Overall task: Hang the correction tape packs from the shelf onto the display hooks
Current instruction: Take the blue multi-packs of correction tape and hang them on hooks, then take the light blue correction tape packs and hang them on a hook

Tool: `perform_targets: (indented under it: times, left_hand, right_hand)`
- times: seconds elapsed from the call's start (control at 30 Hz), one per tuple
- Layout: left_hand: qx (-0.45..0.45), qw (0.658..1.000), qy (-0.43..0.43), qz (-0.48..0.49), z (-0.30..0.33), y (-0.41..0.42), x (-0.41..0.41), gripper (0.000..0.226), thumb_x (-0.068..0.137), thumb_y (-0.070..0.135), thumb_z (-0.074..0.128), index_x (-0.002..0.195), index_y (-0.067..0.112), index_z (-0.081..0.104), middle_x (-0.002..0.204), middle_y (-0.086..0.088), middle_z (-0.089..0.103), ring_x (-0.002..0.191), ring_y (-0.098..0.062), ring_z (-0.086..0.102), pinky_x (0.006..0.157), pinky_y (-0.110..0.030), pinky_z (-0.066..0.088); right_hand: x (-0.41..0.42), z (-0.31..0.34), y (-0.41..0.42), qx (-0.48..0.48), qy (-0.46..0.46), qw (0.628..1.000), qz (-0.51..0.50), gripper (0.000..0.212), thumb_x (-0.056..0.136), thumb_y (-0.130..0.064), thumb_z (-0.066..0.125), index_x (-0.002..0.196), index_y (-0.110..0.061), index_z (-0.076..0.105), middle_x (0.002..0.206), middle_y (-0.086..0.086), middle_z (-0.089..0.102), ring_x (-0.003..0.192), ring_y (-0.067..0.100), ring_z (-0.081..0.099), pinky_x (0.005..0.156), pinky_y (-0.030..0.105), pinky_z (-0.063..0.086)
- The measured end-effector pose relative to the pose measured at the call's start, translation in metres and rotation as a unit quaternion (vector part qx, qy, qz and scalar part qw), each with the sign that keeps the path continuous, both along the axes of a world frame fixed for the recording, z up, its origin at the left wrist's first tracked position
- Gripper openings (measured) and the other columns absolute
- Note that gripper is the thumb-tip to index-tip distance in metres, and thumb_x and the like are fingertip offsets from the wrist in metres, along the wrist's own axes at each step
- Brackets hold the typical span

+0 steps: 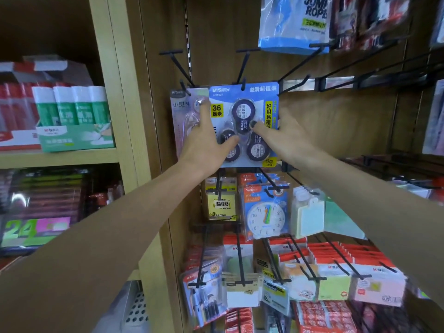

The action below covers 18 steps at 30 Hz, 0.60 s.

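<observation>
jump rope pack [294, 22] cut off by top edge, blue correction tape pack [242, 123] partly hidden behind hands, bottom-right packs blurred

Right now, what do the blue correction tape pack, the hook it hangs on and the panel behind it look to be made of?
Blue correction tape pack: printed card, seemingly under a clear plastic blister, since glare sits over the tape rolls. Hook: thin black rod, probably coated metal wire, matt. Back panel: wood-look board with visible grain, likely laminate; it cannot be told from solid wood. Both hands hold the pack.
</observation>
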<state>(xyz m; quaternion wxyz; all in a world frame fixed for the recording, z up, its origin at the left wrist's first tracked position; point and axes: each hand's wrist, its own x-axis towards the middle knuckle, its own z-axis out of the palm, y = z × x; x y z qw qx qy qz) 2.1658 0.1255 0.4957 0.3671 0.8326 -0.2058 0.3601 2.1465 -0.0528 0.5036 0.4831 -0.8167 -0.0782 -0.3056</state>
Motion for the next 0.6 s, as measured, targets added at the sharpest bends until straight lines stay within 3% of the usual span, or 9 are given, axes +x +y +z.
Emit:
perform_targets:
  times: [0.1,0.2,0.27,0.33,0.43,0.53,0.6]
  left_hand:
    - [0.012,1.000,0.006,0.017,-0.002,-0.001,-0.002,0.094,0.092,0.034,0.072,0.160,0.021,0.009,0.116,-0.004,0.064,0.096,-0.019,0.061,0.084,-0.035,0.050]
    - [0.011,1.000,0.020,0.002,-0.005,0.000,0.000,0.101,0.086,0.032,0.074,0.159,0.026,0.004,0.124,-0.007,0.066,0.100,-0.021,0.068,0.090,-0.042,0.057]
    - [-0.002,0.999,0.035,-0.014,-0.008,0.004,-0.004,0.107,0.078,0.036,0.075,0.157,0.035,0.002,0.128,-0.008,0.064,0.103,-0.023,0.070,0.090,-0.047,0.059]
    - [-0.014,0.999,0.025,-0.013,-0.013,0.007,-0.013,0.108,0.080,0.036,0.077,0.157,0.037,0.001,0.139,-0.010,0.054,0.119,-0.024,0.062,0.102,-0.041,0.052]
    - [0.001,1.000,-0.008,0.010,-0.028,0.012,-0.040,0.098,0.086,0.030,0.076,0.159,0.030,0.010,0.149,-0.014,0.037,0.136,-0.026,0.045,0.102,-0.025,0.036]
    - [0.034,0.995,-0.081,0.039,-0.051,0.020,-0.065,0.077,0.086,0.025,0.072,0.150,0.021,0.029,0.134,-0.012,0.042,0.119,-0.030,0.054,0.089,-0.028,0.046]
    - [0.058,0.990,-0.127,0.033,-0.075,0.024,-0.080,0.058,0.086,0.021,0.069,0.138,0.015,0.043,0.129,-0.008,0.046,0.108,-0.026,0.056,0.084,-0.030,0.048]
  right_hand:
    - [0.000,-0.005,0.001,0.012,0.006,1.000,-0.001,0.036,0.085,-0.063,0.063,0.108,-0.037,0.058,0.107,-0.008,0.075,0.098,0.019,0.074,0.090,0.047,0.061]
    - [-0.004,-0.009,-0.003,0.012,0.035,0.999,-0.013,0.049,0.079,-0.068,0.065,0.109,-0.029,0.064,0.100,-0.005,0.077,0.089,0.017,0.076,0.083,0.045,0.063]
    - [-0.010,-0.013,-0.004,0.007,0.049,0.998,-0.031,0.058,0.079,-0.060,0.071,0.118,-0.018,0.059,0.098,-0.001,0.075,0.084,0.017,0.072,0.072,0.040,0.060]
    - [-0.022,-0.021,-0.003,-0.025,0.033,0.996,-0.077,0.059,0.088,-0.043,0.074,0.127,-0.008,0.047,0.109,0.006,0.064,0.089,0.022,0.061,0.071,0.033,0.046]
    - [-0.045,-0.041,0.003,-0.065,-0.078,0.984,-0.143,0.057,0.091,-0.033,0.073,0.132,-0.007,0.044,0.131,0.012,0.050,0.111,0.031,0.054,0.087,0.038,0.044]
    - [-0.068,-0.070,0.015,-0.041,-0.170,0.976,-0.131,0.045,0.088,-0.025,0.069,0.125,-0.008,0.049,0.122,0.008,0.051,0.112,0.034,0.057,0.094,0.051,0.049]
    - [-0.081,-0.094,0.023,-0.013,-0.200,0.974,-0.104,0.037,0.086,-0.019,0.065,0.119,-0.009,0.052,0.114,0.004,0.053,0.104,0.029,0.060,0.089,0.050,0.051]
